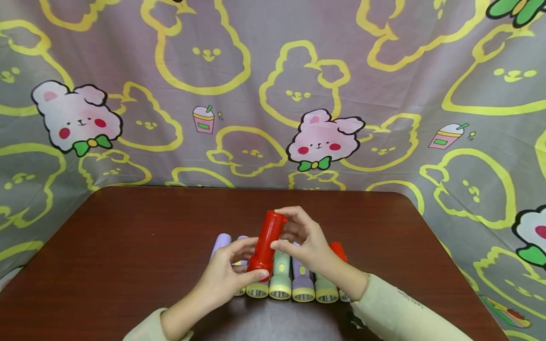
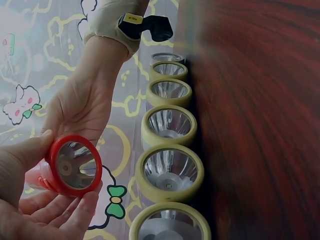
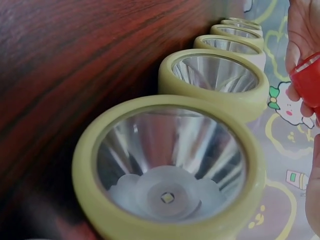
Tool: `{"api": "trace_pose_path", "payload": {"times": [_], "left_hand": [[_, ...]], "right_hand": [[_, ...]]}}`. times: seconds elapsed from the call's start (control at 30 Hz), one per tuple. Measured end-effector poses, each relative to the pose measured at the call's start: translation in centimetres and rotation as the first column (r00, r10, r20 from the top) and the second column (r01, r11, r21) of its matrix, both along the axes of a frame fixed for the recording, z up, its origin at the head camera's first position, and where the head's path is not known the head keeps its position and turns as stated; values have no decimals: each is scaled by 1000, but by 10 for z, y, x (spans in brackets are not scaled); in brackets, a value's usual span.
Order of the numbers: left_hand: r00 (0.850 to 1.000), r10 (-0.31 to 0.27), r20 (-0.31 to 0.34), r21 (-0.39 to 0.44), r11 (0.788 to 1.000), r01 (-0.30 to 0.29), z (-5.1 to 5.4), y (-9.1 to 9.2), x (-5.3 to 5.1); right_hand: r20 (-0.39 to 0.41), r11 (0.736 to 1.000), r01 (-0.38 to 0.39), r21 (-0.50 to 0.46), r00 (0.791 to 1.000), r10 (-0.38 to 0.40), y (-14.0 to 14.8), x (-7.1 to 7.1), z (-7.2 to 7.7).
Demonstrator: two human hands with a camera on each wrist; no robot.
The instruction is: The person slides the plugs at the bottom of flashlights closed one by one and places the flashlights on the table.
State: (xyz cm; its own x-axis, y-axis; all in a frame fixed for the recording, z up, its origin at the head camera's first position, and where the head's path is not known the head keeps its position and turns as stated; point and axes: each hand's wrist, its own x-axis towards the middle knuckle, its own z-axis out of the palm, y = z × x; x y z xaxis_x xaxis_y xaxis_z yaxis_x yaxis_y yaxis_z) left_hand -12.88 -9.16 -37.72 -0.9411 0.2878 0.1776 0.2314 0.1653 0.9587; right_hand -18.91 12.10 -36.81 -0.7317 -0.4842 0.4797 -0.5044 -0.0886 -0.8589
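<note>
A red flashlight point(image 1: 268, 237) is held tilted above a row of flashlights, its wide head low and its tail up. My left hand point(image 1: 223, 272) grips it near the head, thumb in front and fingers behind. Higher up, my right hand point(image 1: 308, 244) pinches the body and tail between thumb and fingers. In the left wrist view the red rim point(image 2: 96, 175) surrounds a clear lens with a shiny reflector. Only part of the red flashlight point(image 3: 309, 82) shows at the right wrist view's edge. Directly below lie a green flashlight point(image 1: 280, 277) and a purple flashlight point(image 1: 302, 279).
The row lies side by side on a dark brown table point(image 1: 128, 255), lenses facing me. Another purple flashlight point(image 1: 221, 244) is at its left, another red flashlight point(image 1: 337, 249) at its right, partly behind my right forearm. A patterned curtain point(image 1: 256, 94) hangs behind the table.
</note>
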Motion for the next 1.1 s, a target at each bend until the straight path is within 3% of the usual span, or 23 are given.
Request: {"api": "trace_pose_path", "payload": {"times": [0.63, 0.9, 1.1], "left_hand": [[999, 13, -52, -31, 999, -14, 4, -8, 4], [990, 93, -110, -158, 981, -110, 11, -18, 6], [978, 126, -166, -232, 959, -163, 13, -26, 7]], "right_hand": [[-58, 997, 25, 74, 998, -21, -5, -1, 8], [-104, 983, 81, 166, 992, -64, -8, -10, 18], [-104, 975, 64, 212, 994, -42, -13, -18, 21]]}}
